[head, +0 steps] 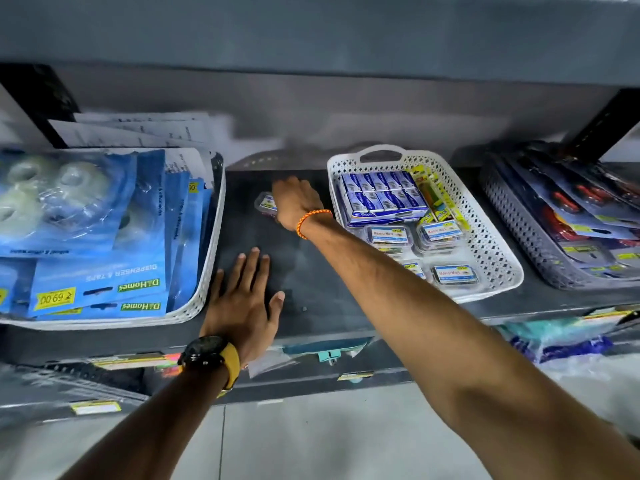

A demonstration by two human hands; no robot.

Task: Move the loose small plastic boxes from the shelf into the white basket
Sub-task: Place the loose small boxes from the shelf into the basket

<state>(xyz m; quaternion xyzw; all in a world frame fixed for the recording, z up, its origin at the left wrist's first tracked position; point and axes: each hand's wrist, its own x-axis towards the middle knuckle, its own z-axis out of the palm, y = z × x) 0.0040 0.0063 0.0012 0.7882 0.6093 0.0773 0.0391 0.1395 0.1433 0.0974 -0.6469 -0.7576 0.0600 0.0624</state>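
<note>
A small clear plastic box [266, 204] with a white and blue label lies on the dark shelf [311, 271], far back in the gap between two baskets. My right hand [298, 202] curls over its right side and grips it. My left hand [244, 299] rests flat on the shelf near the front edge, fingers spread, holding nothing. The white basket [491, 258] stands to the right and holds several similar small boxes [453, 274] in front of blue staple packs [384, 195].
A white basket [204, 271] of blue tape-dispenser packs stands at the left, papers behind it. A grey basket [512, 223] of carded items stands at the far right. Lower shelves with packets run below the front edge.
</note>
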